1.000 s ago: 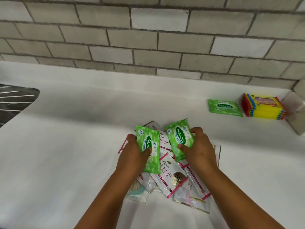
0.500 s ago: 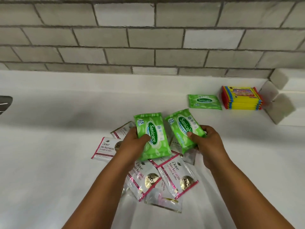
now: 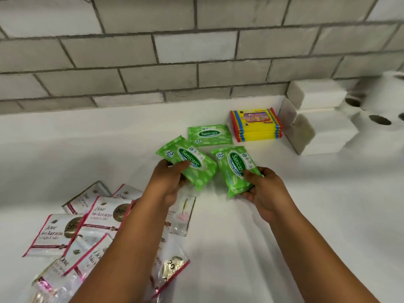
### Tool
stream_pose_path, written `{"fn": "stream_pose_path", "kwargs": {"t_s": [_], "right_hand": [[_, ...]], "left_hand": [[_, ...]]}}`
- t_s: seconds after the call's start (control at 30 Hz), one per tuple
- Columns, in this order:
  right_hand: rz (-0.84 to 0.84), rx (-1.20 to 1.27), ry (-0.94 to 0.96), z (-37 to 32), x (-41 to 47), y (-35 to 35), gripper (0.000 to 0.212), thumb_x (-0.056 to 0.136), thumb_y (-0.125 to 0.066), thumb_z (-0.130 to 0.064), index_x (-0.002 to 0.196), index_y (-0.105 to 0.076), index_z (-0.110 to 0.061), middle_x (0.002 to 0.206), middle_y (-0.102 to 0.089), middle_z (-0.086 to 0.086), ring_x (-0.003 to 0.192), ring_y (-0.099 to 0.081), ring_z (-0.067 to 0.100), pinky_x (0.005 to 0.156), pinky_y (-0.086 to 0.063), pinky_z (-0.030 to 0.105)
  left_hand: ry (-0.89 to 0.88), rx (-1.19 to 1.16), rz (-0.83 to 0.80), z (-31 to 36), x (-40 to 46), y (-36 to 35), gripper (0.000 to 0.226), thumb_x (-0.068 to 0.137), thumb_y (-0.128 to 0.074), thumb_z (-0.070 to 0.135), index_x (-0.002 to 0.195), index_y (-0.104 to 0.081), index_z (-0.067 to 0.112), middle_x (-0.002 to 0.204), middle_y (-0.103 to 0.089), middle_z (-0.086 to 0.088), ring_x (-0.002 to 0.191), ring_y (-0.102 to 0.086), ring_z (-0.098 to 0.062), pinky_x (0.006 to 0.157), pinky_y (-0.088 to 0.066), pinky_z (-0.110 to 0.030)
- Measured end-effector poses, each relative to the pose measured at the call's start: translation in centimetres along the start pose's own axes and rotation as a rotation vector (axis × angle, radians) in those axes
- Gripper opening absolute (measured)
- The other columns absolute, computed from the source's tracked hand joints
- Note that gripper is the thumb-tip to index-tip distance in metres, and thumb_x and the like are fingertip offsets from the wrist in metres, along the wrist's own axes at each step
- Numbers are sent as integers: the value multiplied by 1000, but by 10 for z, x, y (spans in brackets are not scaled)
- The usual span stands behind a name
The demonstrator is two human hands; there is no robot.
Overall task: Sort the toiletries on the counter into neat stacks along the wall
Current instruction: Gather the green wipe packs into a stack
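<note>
Head view, looking down on a white counter backed by a grey tiled wall. The left hand grips a green Sanicare wipes pack by its near end, thumb on the printed face, the pack tilted with its far end toward the wall. The right hand grips a second green Sanicare wipes pack in the same manner, thumb on top and fingers curled beneath. The two held packs lie side by side, close together but apart, and whether they rest on the counter or are raised above it cannot be told. Just beyond them, a third Sanicare wipes pack lies flat on the counter near the wall. Immediately to its right stands a neat stack of yellow packs with red and blue edges. Further right, white tissue packs are piled in the corner. At lower left, a loose heap of white-and-pink Dove sachets overlaps in disorder, partly hidden under the left forearm. A clear sachet lies between the forearms.
</note>
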State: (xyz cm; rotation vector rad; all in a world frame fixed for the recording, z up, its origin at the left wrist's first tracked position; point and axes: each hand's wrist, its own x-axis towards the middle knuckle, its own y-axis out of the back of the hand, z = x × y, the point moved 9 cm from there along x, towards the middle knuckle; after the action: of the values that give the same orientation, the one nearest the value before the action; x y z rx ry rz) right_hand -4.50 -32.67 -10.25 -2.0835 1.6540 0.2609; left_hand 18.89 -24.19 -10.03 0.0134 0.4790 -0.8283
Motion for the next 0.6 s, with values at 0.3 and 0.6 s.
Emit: {"fn": "stream_pose_path", "kwargs": {"t_s": [0.3, 0.6], "right_hand": [[8, 36, 20, -15, 16, 57, 18, 94, -55, -3, 112, -54, -2, 107, -69, 18, 92, -70, 34, 72, -58, 48], [-46, 77, 11, -21, 29, 73, 21, 95, -54, -3, 116, -53, 0, 108, -70, 19, 91, -72, 34, 72, -58, 46]], "left_hand": [[6, -383, 116, 5, 56, -82, 34, 87, -64, -4, 118, -60, 8, 111, -67, -11, 79, -67, -17, 51, -57, -23], [4, -450, 288, -9, 86, -102, 38, 88, -68, 5, 125, -59, 8, 120, -66, -12, 95, -67, -23, 51, -57, -22]]}}
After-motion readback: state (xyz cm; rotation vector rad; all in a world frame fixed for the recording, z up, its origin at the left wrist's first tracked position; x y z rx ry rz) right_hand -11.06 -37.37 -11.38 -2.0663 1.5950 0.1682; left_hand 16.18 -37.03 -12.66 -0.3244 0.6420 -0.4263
